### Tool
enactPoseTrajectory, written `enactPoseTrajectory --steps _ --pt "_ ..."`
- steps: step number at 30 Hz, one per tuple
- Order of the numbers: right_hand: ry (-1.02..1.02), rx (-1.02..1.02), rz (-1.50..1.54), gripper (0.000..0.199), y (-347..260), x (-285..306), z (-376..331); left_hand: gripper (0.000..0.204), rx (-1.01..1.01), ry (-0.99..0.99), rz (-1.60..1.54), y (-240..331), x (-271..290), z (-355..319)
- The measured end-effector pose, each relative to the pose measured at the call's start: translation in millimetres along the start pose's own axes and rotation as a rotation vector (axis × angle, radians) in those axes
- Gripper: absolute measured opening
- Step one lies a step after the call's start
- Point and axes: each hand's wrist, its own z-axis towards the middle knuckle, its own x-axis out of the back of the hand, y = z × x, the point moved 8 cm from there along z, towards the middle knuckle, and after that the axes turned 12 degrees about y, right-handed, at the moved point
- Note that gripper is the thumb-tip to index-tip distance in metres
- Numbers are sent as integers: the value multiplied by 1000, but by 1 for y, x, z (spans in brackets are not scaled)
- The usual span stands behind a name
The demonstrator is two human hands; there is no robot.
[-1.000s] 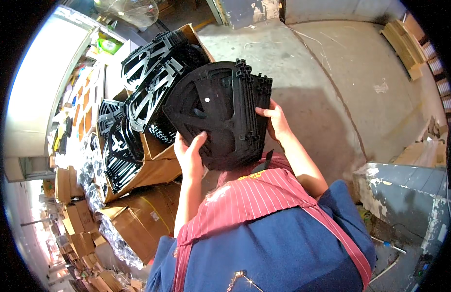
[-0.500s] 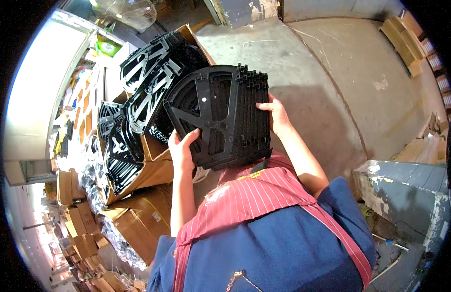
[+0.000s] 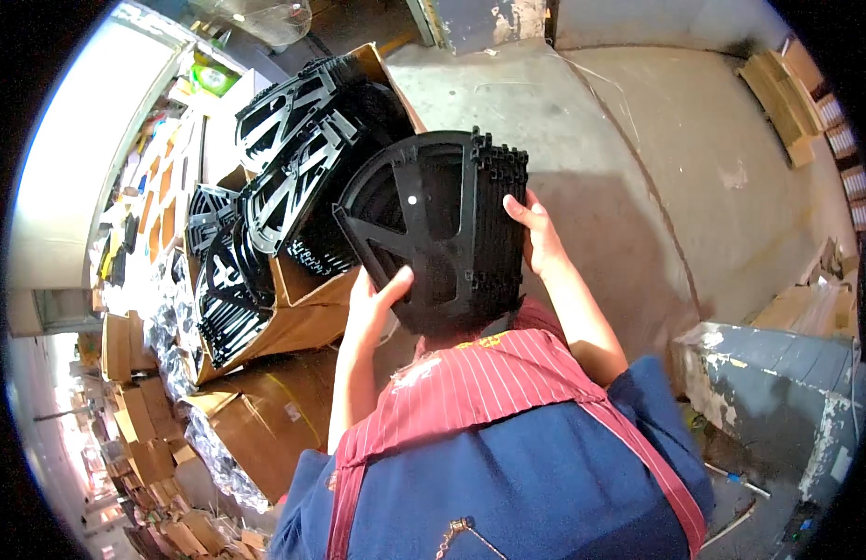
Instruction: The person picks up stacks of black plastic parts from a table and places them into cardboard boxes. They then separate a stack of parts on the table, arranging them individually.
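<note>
Between my two hands, in front of my apron, is a thick stack of black plastic frames. Each frame has a rounded outer edge, slanting ribs and cut-outs, with small notched tabs along the right side. My left hand is closed on the stack's lower left edge, thumb on the top face. On the right edge my right hand is closed, thumb across the sides of the layered frames; its other fingers are partly hidden. Just left, more black frames of the same kind fill an open cardboard box.
A closed cardboard box sits below the open one. Piled cartons and clear plastic wrap lie at the left. A worn grey metal cabinet stands at my right. Flat cardboard leans at the far right on the concrete floor.
The held stack has shifted slightly right and turned a little, its layered right side now showing narrower. Both hands have stayed on it; my right thumb sits nearer its upper right edge.
</note>
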Motion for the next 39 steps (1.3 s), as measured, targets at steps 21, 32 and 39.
enactPoseTrajectory --steps 21,32,39 --pt "-798 -276 -967 68 -80 -78 115 80 278 -181 -408 -29 -31 -18" --pt "-1167 -180 -1638 72 -112 -209 15 58 -191 -330 125 23 -4 -9" --pt "-1104 321 -1669 66 -201 -288 -43 115 -676 -348 81 97 6 7"
